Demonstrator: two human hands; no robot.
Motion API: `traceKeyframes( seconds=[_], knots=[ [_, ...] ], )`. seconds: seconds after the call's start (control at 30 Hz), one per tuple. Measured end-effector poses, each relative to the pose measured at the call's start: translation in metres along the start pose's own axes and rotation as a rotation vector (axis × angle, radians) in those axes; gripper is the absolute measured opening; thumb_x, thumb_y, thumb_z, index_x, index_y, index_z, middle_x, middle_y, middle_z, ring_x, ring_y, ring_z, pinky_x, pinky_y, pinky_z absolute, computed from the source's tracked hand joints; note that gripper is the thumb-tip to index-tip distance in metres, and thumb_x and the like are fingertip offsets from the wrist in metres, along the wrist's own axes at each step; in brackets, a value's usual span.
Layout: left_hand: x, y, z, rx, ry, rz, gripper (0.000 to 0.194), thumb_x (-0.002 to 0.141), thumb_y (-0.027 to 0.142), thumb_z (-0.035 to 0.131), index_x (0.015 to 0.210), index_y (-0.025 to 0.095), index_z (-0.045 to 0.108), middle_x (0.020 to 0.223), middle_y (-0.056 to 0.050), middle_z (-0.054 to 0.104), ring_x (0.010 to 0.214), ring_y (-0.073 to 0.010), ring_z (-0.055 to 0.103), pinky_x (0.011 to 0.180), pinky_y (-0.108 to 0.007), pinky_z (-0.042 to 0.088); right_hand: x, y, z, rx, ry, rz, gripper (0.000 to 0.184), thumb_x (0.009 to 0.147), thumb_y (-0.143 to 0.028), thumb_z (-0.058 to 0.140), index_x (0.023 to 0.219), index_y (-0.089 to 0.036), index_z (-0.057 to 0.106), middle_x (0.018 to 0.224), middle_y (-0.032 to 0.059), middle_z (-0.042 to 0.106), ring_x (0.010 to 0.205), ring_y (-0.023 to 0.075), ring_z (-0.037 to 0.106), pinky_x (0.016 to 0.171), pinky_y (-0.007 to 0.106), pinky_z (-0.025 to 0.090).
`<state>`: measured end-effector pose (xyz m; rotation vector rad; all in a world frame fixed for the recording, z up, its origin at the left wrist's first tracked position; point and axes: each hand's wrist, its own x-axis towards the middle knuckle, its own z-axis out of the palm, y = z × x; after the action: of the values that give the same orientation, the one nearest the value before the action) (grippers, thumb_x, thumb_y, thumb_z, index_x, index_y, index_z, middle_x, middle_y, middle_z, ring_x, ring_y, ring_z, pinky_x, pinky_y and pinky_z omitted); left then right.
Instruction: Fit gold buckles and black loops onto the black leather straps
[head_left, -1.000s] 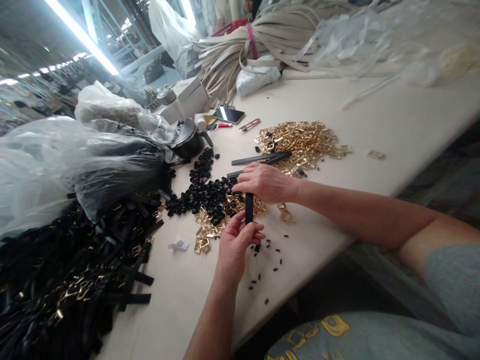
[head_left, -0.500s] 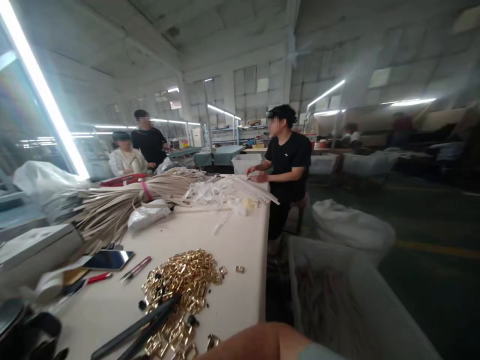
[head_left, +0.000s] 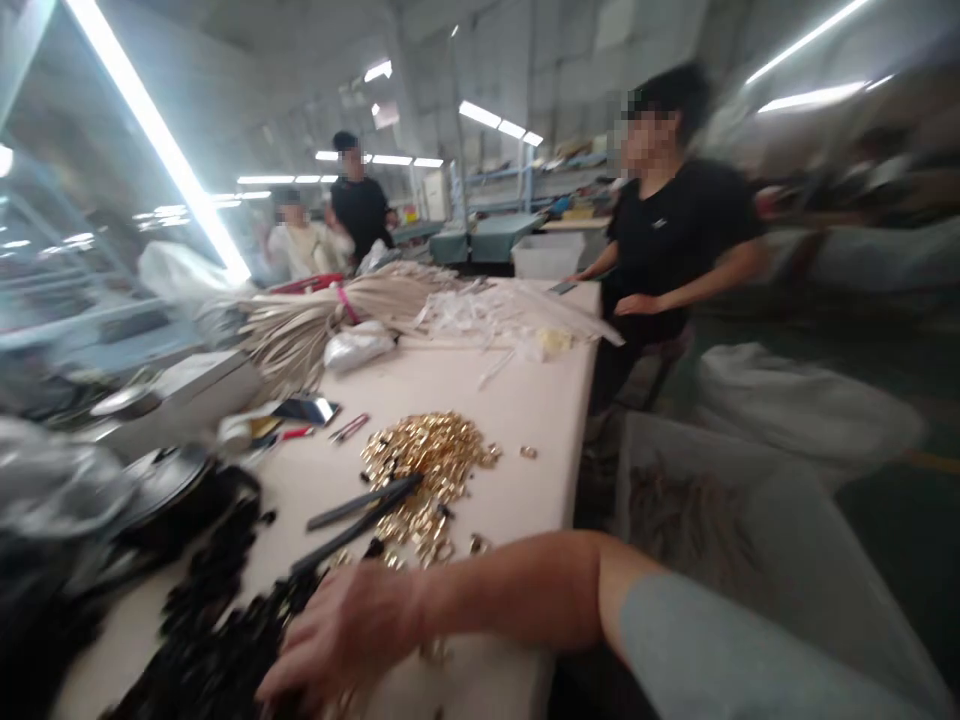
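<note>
My right hand (head_left: pixel 341 630), on a bare forearm with a grey sleeve (head_left: pixel 690 630), reaches across the near end of the table. Its fingers bend down over the right edge of a heap of small black pieces (head_left: pixel 202 650). Blur and the hand itself hide the fingertips, so whether they hold a piece does not show. Just beyond the hand is a pile of small gold metal buckles (head_left: pixel 431 455), with a few black bits among them. Black tweezers (head_left: pixel 367 505) lie partly on that pile, tips among the buckles. My left hand is out of view.
The pale table (head_left: pixel 517 520) carries a phone (head_left: pixel 307 410), small red-handled snips (head_left: pixel 350 427), a bundle of beige straps (head_left: pixel 300 330) and plastic bags. A bin (head_left: pixel 817 530) of strips stands at right. A co-worker (head_left: pixel 682 230) sits beyond; two other people are further back.
My view has swung left and down. My right arm has reached left, bringing the hand into view over the black pieces. The seated co-worker's hands have moved apart.
</note>
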<state>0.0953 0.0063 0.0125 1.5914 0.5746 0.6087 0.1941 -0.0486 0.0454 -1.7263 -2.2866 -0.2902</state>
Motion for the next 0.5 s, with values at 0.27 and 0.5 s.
traceKeyframes(
  seconds=[0.27, 0.5],
  knots=[
    [-0.047, 0.005, -0.085, -0.296, 0.058, -0.424, 0.038, 0.070, 0.050, 0.075, 0.079, 0.016, 0.060, 0.060, 0.002, 0.060, 0.043, -0.0059, 0.046, 0.040, -0.017, 0.031, -0.002, 0.008, 0.017, 0.238, 0.226, -0.039, 0.024, 0.094, -0.037, 0.056, 0.099, -0.017, 0.069, 0.082, 0.0044, 0.067, 0.073, 0.0152, 0.059, 0.070, 0.029, 0.042],
    [-0.045, 0.010, -0.084, -0.384, 0.058, -0.433, 0.046, 0.074, 0.059, 0.067, 0.081, 0.014, 0.060, 0.058, -0.001, 0.063, 0.041, -0.0061, 0.049, 0.039, -0.016, 0.032, -0.002, 0.010, 0.011, 0.354, 0.206, -0.018, 0.027, 0.096, -0.040, 0.053, 0.100, -0.019, 0.069, 0.084, 0.0028, 0.067, 0.074, 0.0123, 0.058, 0.067, 0.025, 0.041]
  ],
)
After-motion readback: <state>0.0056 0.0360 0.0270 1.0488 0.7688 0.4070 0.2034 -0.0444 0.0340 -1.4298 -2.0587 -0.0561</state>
